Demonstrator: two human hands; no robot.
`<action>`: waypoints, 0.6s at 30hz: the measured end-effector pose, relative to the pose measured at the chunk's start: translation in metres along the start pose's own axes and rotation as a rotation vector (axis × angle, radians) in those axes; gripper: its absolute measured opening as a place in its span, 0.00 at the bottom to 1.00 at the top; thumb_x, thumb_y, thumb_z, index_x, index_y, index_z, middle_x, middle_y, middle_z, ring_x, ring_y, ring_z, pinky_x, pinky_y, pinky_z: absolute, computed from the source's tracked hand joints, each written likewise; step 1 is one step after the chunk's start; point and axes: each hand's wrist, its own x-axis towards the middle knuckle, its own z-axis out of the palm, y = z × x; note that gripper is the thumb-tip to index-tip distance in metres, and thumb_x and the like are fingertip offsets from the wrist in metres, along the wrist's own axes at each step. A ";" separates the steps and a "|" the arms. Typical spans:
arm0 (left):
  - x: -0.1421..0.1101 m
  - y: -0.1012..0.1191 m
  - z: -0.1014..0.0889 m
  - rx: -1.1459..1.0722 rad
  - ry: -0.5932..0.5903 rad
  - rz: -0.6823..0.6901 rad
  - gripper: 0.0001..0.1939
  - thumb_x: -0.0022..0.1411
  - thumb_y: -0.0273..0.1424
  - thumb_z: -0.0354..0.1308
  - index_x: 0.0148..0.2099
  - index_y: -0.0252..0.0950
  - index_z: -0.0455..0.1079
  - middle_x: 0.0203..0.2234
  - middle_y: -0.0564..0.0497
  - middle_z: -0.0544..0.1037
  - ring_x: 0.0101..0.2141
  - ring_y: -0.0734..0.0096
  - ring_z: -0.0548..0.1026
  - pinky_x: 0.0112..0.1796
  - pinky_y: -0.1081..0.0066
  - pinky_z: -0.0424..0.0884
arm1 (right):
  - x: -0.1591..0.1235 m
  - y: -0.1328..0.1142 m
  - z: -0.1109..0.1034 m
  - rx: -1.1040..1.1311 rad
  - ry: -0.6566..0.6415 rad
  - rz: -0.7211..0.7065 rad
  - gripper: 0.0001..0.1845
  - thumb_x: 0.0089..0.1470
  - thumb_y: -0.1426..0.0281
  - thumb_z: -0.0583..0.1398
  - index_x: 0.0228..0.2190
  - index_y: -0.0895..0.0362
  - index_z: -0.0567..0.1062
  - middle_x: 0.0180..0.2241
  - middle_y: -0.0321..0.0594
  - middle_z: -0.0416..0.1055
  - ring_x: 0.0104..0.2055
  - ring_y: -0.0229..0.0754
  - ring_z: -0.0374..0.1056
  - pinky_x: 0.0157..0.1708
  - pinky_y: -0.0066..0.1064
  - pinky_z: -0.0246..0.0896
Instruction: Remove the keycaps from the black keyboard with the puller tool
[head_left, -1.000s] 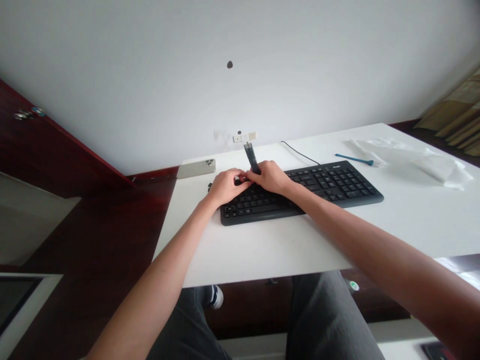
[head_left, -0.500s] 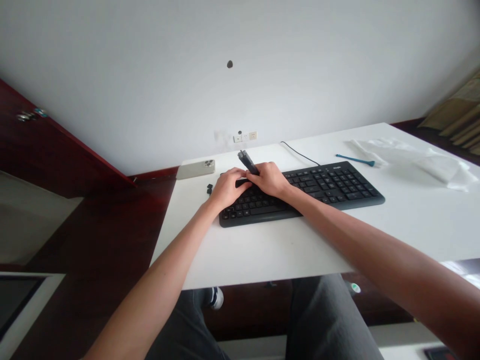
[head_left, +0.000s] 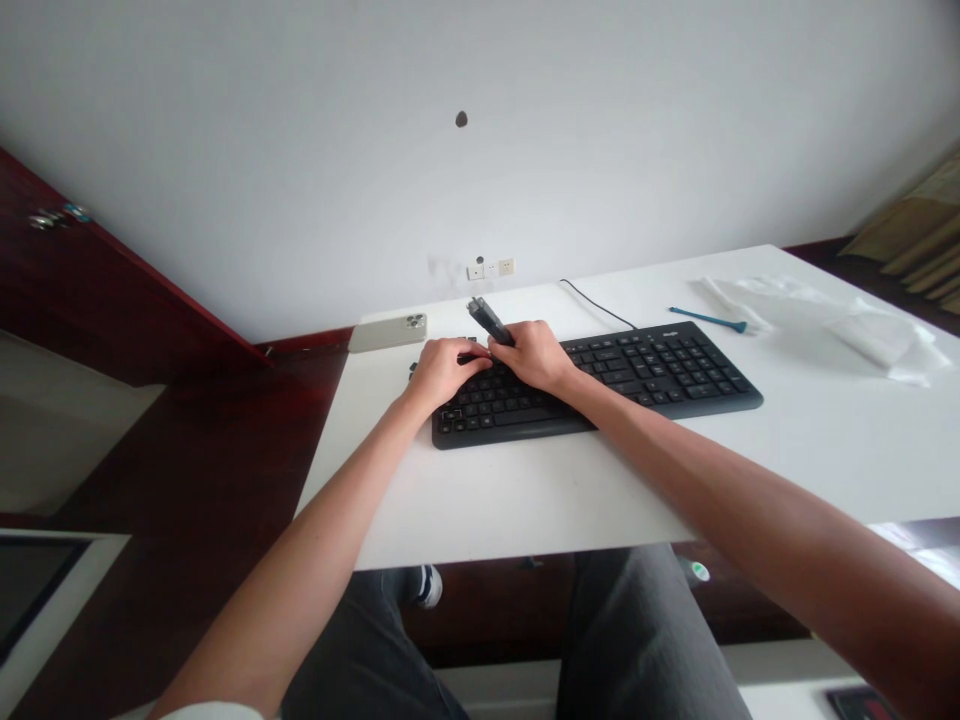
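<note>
Keyboard (head_left: 675, 375) lies flat on the white table (head_left: 480, 500), long side roughly along the near edge, its left end closer to the table's left edge than its right end is to the far right. A broad strip of tabletop shows between its front rim and the near edge; more runs out past its right end.

Right hand (head_left: 536, 355) is closed round a dark elongated tool (head_left: 487, 318), held tilted over the upper left keys, top end leaning away and leftward. Left hand (head_left: 442, 375) rests at the keyboard's left part, thumb and fingers drawn close together beside the right fingertips; cannot tell whether anything is pinched there. Left forearm comes in past the keyboard's near left corner; right forearm crosses its front rim.

Small dark pieces (head_left: 413, 369) sit just beside the left hand, on its outer side, partly hidden. Phone (head_left: 388, 332), camera side up, lies at the far left corner, one end at or very near the table's left edge. Cable (head_left: 600, 306) curves from the keyboard's back toward the wall side. Blue tool (head_left: 709, 319) lies behind the keyboard's right part, apart from it. Crumpled clear plastic (head_left: 862, 330) spreads toward the right edge.
</note>
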 end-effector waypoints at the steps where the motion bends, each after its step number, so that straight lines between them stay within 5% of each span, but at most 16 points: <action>1: 0.000 0.001 -0.001 0.017 -0.010 0.008 0.04 0.63 0.31 0.67 0.41 0.42 0.82 0.40 0.52 0.86 0.43 0.61 0.83 0.48 0.63 0.75 | 0.000 0.000 0.000 0.007 0.000 -0.001 0.20 0.56 0.58 0.59 0.19 0.57 0.66 0.19 0.34 0.59 0.25 0.36 0.54 0.27 0.31 0.44; 5: 0.000 0.007 -0.003 0.152 -0.049 0.044 0.05 0.65 0.31 0.64 0.43 0.41 0.81 0.41 0.51 0.85 0.43 0.58 0.82 0.47 0.61 0.75 | 0.001 0.001 0.001 0.055 0.007 -0.009 0.20 0.55 0.58 0.59 0.18 0.56 0.64 0.19 0.33 0.56 0.25 0.35 0.53 0.27 0.31 0.44; 10: 0.000 0.012 -0.003 0.271 -0.082 0.110 0.06 0.68 0.30 0.61 0.44 0.38 0.79 0.41 0.49 0.84 0.43 0.59 0.81 0.47 0.61 0.74 | 0.002 -0.002 0.000 0.216 0.195 0.106 0.19 0.56 0.60 0.55 0.19 0.55 0.59 0.19 0.32 0.50 0.25 0.34 0.50 0.26 0.31 0.45; 18: -0.004 0.010 0.001 0.371 -0.099 0.190 0.06 0.71 0.29 0.56 0.47 0.36 0.73 0.43 0.47 0.80 0.43 0.60 0.79 0.46 0.62 0.74 | 0.003 -0.004 0.003 0.208 0.235 0.112 0.20 0.56 0.59 0.56 0.18 0.55 0.61 0.19 0.32 0.53 0.25 0.36 0.54 0.27 0.31 0.47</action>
